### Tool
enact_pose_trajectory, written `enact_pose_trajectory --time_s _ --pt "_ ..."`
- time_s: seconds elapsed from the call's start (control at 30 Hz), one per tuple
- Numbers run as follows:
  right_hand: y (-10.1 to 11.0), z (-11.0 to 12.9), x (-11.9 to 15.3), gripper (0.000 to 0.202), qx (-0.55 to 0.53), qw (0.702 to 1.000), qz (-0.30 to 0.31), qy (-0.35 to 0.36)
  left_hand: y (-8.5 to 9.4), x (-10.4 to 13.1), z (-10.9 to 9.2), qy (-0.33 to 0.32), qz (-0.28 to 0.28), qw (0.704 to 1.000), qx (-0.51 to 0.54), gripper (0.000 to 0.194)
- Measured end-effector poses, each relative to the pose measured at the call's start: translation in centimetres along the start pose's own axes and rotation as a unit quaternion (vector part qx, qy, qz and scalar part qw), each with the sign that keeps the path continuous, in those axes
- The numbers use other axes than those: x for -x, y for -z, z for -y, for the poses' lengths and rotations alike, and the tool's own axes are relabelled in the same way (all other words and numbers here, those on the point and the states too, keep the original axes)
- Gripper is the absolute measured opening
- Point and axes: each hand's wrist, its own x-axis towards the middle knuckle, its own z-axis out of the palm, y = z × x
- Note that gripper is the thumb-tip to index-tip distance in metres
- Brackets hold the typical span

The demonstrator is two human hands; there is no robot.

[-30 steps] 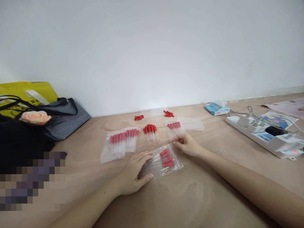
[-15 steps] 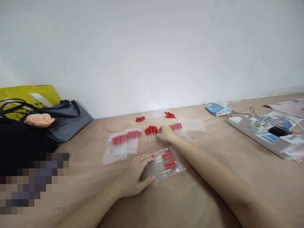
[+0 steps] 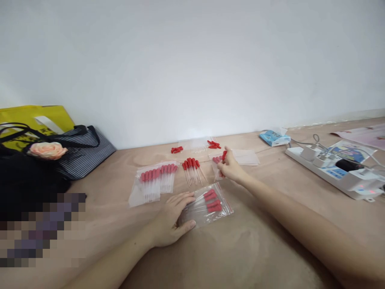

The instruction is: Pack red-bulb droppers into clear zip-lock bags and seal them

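Two hands work over a tan counter (image 3: 270,224) strewn with red-bulbed glass droppers. The left hand (image 3: 171,218) lies flat with fingers spread on the left end of a clear zip bag (image 3: 207,206) holding several droppers, directly in front of the person. The right hand (image 3: 230,168), further back, pinches a single dropper (image 3: 223,157) between thumb and fingers, lifted just above a loose dropper pile (image 3: 192,168) and other filled bags (image 3: 153,180).

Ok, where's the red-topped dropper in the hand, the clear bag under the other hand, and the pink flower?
red-topped clear dropper (image 3: 224,155), head view, red bulb
clear plastic zip bag (image 3: 210,208), head view, middle
pink fabric flower (image 3: 47,149), head view, petals
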Motion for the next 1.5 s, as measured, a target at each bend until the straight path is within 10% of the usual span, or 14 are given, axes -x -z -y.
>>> enact_pose_trajectory --time_s 0.3,0.6,1.5 --pt "1.5 -3.1 6.2 0.069 -0.194 0.977 -0.090 -0.006 -0.1 -0.1 0.1 -0.005 -0.002 1.000 0.003 0.044" --pt "0.9 -2.8 7.5 0.059 -0.287 0.956 -0.040 -0.041 0.2 0.0 -0.3 0.010 0.000 1.000 0.001 0.044" --pt "1.1 -2.6 7.3 0.026 -0.067 0.977 0.200 -0.006 -0.3 0.0 0.3 -0.010 -0.008 1.000 -0.006 0.044"
